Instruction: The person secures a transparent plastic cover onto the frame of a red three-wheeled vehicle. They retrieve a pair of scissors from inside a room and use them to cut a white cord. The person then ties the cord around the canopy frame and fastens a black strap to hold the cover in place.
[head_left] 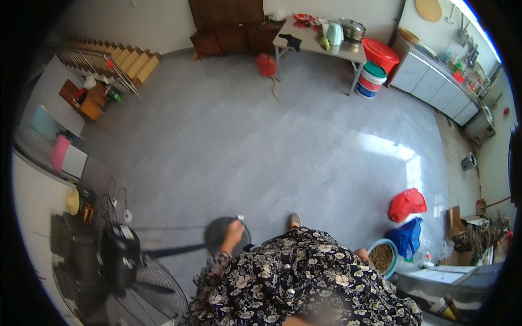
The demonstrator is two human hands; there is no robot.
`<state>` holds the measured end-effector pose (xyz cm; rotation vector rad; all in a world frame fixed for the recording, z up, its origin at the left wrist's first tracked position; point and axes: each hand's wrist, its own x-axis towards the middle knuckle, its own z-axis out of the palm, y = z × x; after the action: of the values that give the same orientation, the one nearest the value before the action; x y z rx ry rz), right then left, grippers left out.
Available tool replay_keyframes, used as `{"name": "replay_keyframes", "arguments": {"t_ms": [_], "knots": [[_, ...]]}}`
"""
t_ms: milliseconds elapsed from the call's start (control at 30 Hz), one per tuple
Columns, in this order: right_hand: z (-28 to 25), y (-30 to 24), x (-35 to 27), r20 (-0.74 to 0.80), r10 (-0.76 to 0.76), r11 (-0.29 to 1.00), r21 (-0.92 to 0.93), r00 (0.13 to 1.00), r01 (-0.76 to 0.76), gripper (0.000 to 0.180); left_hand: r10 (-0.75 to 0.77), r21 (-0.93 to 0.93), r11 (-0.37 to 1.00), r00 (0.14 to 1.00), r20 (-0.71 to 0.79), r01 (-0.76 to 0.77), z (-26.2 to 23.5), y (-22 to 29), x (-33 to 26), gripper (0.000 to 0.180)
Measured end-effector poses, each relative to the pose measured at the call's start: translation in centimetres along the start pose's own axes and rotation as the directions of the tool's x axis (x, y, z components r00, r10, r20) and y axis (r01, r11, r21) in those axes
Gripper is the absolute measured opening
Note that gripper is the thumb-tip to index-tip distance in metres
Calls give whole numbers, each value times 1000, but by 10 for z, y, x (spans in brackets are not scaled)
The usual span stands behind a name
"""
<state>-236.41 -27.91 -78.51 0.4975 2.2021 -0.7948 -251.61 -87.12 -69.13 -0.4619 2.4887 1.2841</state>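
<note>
My left hand [234, 237] is closed, its fingers curled together above the round dark base [214, 233] of a standing fan. A small white piece [240, 217] shows at its fingertips, too small to name. The black fan [120, 255] stands at my left, with its wire cage toward the lower edge and its pole [176, 250] running to the base. My right hand [362, 254] hangs low beside my patterned clothing, its fingers mostly hidden. Nearest to it is a light blue basin [371, 248] of brown granular stuff; whether they touch I cannot tell.
Red [408, 205] and blue bags [405, 239] lie by the basin. A loose cord [122, 196] rises beside the fan. Ahead stand a table [348, 53] with pots, a red tub [380, 54] and a bucket [371, 80]. Stairs [128, 62] are far left, a kitchen counter [435, 81] far right.
</note>
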Motion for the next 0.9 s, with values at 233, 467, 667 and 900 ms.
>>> {"name": "replay_keyframes", "arguments": {"t_ms": [233,467,667,900], "knots": [[-162,-348,239,-106,-526,784,-445,844,433,29,-206,195,959,979,-9,204,-78,-44,61,27],[-270,-640,342,-303,-565,815,-58,768,577,26,-423,276,867,905,-28,414,-130,-26,185,21],[-267,-654,403,54,-559,770,-336,828,542,24,-42,508,861,995,96,-12,-250,27,442,21],[-297,-632,525,177,-191,781,-569,966,259,25,-17,70,997,972,-236,35,-335,198,714,37]]}}
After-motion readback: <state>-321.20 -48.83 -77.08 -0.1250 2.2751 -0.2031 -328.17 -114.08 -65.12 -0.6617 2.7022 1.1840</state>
